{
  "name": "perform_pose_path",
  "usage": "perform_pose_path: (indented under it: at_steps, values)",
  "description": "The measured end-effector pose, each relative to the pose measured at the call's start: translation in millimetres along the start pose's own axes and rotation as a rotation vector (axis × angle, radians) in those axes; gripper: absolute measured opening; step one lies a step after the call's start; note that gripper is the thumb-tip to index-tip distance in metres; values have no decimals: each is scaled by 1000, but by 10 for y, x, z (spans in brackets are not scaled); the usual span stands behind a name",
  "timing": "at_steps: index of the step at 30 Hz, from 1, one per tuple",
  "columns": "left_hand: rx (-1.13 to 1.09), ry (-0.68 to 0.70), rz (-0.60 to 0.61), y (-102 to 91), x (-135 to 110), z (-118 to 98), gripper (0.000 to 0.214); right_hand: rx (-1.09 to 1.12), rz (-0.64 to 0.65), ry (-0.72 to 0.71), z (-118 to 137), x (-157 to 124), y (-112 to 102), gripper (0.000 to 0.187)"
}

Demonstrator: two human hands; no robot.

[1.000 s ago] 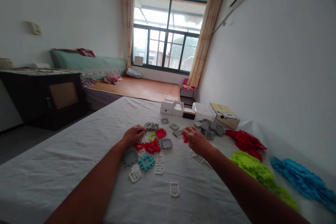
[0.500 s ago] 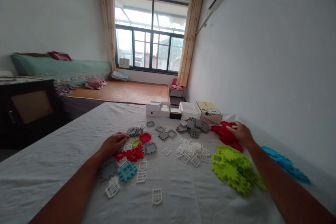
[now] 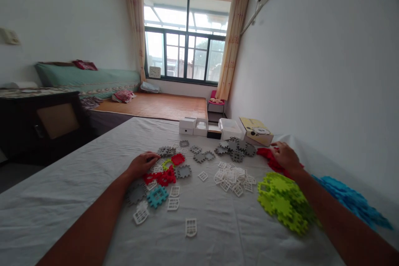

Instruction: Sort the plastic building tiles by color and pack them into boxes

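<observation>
My left hand [image 3: 144,164] rests at the left cluster, its fingers curled together beside grey interlocking tiles [image 3: 166,151] and white window-shaped pieces [image 3: 157,167]. Whatever its fingertips may hold is hidden. Close to it lie red tiles [image 3: 165,176], a yellow-green ring piece [image 3: 168,163] and a teal tile [image 3: 157,196]. Over the red pile [image 3: 264,153] at the right, my right hand [image 3: 285,156] reaches with fingers stretched and slightly apart, covering part of the pile. In front of that hand sits a heap of lime-green tiles [image 3: 280,199].
White window pieces [image 3: 233,178] lie mid-table, with a grey tile pile [image 3: 237,149] behind. Blue pieces [image 3: 349,199] lie beyond my right forearm. Small boxes [image 3: 187,126], a clear container [image 3: 230,129] and a yellow box [image 3: 256,131] line the far edge. A wall runs along the right.
The view has turned slightly left, so the scene sits further right. My right hand has shifted a little left over the red pile. My left hand stays by the same cluster.
</observation>
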State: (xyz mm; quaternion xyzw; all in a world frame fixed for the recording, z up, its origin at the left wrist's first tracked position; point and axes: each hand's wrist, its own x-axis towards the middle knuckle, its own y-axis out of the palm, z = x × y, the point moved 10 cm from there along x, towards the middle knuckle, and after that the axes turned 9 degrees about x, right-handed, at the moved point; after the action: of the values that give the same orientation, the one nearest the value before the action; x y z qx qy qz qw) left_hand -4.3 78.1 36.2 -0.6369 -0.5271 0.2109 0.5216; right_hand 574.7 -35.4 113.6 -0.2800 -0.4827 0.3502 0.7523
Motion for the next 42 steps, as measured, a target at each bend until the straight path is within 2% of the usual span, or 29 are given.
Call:
perform_pose_path:
  at_steps: [3,6,7,9,12,16,20,24,26,27,29,32,35,37,42]
  values:
    - [-3,12,-8,3,-3,-10,40,248,276,-271,1212,-387,439,27]
    - [-8,9,-23,-4,-24,-7,38,318,444,-571,2306,-935,775,23]
    - [-9,9,-27,-5,-34,-7,37,308,489,-641,2545,-1090,881,22]
    - [-8,11,-37,-6,-53,-10,36,265,561,-718,2819,-1302,1082,24]
    - [-2,24,-51,2,-65,-16,34,198,604,-708,2877,-1390,1277,22]
    - [10,34,-56,20,-47,-24,32,69,583,-705,2844,-1434,1317,20]
    - [30,6,-48,10,-47,-30,31,-62,530,-729,2820,-1427,1226,25]
    - [29,12,-38,-6,-71,-72,30,-202,426,-537,2559,-1128,1067,25]
    - [27,15,-42,-9,-73,-77,29,-217,391,-465,2520,-1048,986,23]
    - [27,16,-44,-8,-71,-76,29,-177,387,-473,2585,-1067,956,21]
    - [27,22,-49,-6,-64,-74,29,5,429,-564,2869,-1237,939,21]
    - [31,35,-47,0,-60,-82,30,328,592,-731,3403,-1692,985,23]
    - [37,31,-47,-1,-66,-78,29,456,671,-850,3732,-2057,1040,32]
    - [42,23,-52,-5,-69,-69,29,454,664,-885,3783,-2150,1077,33]
    - [40,29,-50,7,-45,-62,29,390,586,-928,3660,-2126,1092,16]
